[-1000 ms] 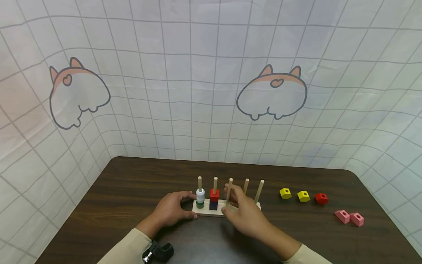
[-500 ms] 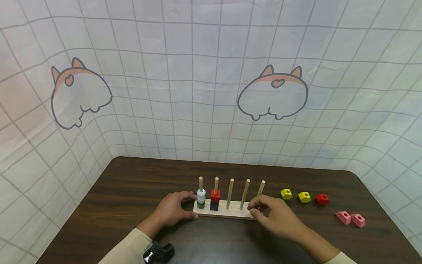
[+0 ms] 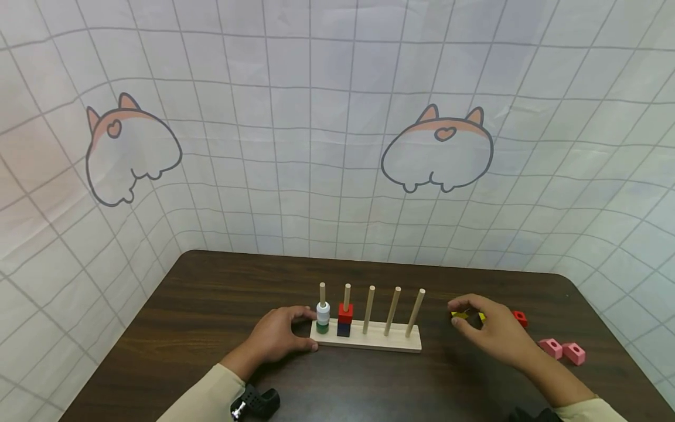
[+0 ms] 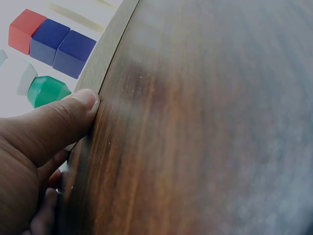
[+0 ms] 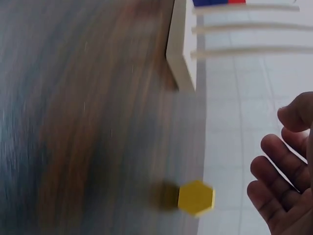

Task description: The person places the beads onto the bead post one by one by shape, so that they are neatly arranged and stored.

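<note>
"What's hidden to the right of the pegboard (image 3: 379,341)?"

"My right hand (image 3: 493,331) covers most of two yellow blocks (image 3: 460,315) and the left part of a red block (image 3: 520,318). From the head view I can't tell whether it touches the yellow."

"And at the pegboard's left end?"

"My left hand (image 3: 282,334) hides its own lower fingers. From that wrist, the white beads (image 4: 24,81) on the pegboard wash out and leave at the left edge."

"From your right wrist?"

"Everything's blurred. Two pegs (image 5: 234,51) on the pegboard run off the right edge; the blue block (image 5: 210,2) beyond them is cut off at the top."
</note>
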Action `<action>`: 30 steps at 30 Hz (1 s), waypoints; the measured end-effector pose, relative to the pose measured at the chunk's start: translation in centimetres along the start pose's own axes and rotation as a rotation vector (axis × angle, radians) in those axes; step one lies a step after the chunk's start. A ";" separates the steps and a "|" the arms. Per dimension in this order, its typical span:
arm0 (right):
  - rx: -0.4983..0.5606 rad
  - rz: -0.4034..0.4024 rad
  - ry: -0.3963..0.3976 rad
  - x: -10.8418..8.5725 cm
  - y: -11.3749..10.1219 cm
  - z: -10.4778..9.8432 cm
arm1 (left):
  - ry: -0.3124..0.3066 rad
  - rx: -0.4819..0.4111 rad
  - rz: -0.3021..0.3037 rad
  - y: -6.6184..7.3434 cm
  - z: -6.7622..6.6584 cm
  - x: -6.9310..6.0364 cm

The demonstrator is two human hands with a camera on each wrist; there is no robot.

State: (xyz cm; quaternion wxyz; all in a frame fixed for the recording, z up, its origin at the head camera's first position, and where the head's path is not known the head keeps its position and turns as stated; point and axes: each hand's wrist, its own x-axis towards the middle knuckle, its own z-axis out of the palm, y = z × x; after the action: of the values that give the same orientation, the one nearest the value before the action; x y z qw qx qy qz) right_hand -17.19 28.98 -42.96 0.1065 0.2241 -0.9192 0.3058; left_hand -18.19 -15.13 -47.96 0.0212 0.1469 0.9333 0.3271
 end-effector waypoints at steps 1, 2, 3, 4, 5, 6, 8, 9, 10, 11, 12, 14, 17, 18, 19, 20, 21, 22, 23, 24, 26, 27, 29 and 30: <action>-0.004 0.004 -0.003 0.0 0.3 -0.2 | -0.001 -0.001 -0.002 0.0 0.0 0.0; -0.008 0.008 -0.004 0.0 0.7 -0.3 | -0.001 -0.001 -0.003 0.0 0.0 0.0; -0.012 0.016 -0.006 0.1 1.0 -0.4 | -0.001 0.000 -0.003 0.0 0.0 -0.1; -0.019 0.022 -0.008 0.1 1.4 -0.5 | 0.000 0.000 -0.004 0.0 0.0 -0.1; -0.027 0.028 -0.013 0.2 1.7 -0.6 | 0.001 0.000 -0.006 0.0 0.0 -0.1; -0.041 0.033 -0.018 0.3 2.1 -0.6 | 0.003 0.001 -0.008 0.0 0.0 -0.1; -0.072 0.044 -0.031 0.6 2.7 -0.5 | 0.004 0.004 -0.008 -0.1 0.0 -0.1; -0.086 0.048 -0.037 0.7 3.0 -0.5 | 0.004 0.005 -0.008 -0.1 0.0 -0.1; -0.099 0.047 -0.047 0.9 3.3 -0.4 | 0.004 0.006 -0.008 -0.1 0.0 0.0; -0.108 0.049 -0.056 1.1 3.6 -0.3 | 0.004 0.007 -0.006 0.0 0.0 -0.1; -0.118 0.048 -0.064 1.2 3.9 -0.3 | 0.004 0.009 -0.006 0.0 0.0 -0.1; -0.129 0.043 -0.081 1.4 4.5 0.0 | 0.002 0.011 -0.003 0.0 -0.1 -0.1; -0.131 0.030 -0.102 1.7 5.3 0.2 | 0.000 0.014 -0.002 0.0 0.0 0.0; -0.134 0.028 -0.106 1.8 5.5 0.3 | -0.002 0.014 -0.005 -0.1 0.0 0.0; -0.137 0.027 -0.112 1.9 5.7 0.4 | -0.003 0.014 -0.004 -0.1 0.0 0.0; -0.140 0.027 -0.116 1.9 5.9 0.5 | -0.003 0.014 -0.005 -0.1 0.0 0.0; -0.143 0.030 -0.121 2.0 6.1 0.5 | -0.004 0.013 -0.007 -0.1 0.0 0.0; -0.149 0.034 -0.125 2.0 6.2 0.5 | -0.004 0.011 -0.009 -0.1 0.0 0.0; -0.154 0.037 -0.129 2.1 6.3 0.6 | -0.004 0.010 -0.010 -0.1 0.0 0.0; -0.159 0.042 -0.133 2.1 6.5 0.6 | -0.004 0.011 -0.009 -0.1 0.0 0.0; -0.166 0.050 -0.138 2.2 6.7 0.7 | -0.003 0.011 -0.009 -0.1 0.0 0.0; -0.168 0.052 -0.139 2.2 6.8 0.7 | -0.002 0.012 -0.010 -0.2 0.1 0.0; -0.173 0.057 -0.138 2.3 7.0 0.9 | -0.002 0.011 -0.008 -0.2 0.0 0.0; -0.176 0.058 -0.136 2.4 7.0 0.9 | -0.002 0.011 -0.006 -0.2 0.0 0.0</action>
State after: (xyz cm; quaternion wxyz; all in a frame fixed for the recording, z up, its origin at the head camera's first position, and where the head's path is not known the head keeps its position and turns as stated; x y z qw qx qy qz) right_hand -22.70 32.58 -46.51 0.0540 0.2074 -0.9537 0.2110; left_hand -18.24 -15.25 -48.08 0.0223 0.1446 0.9355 0.3216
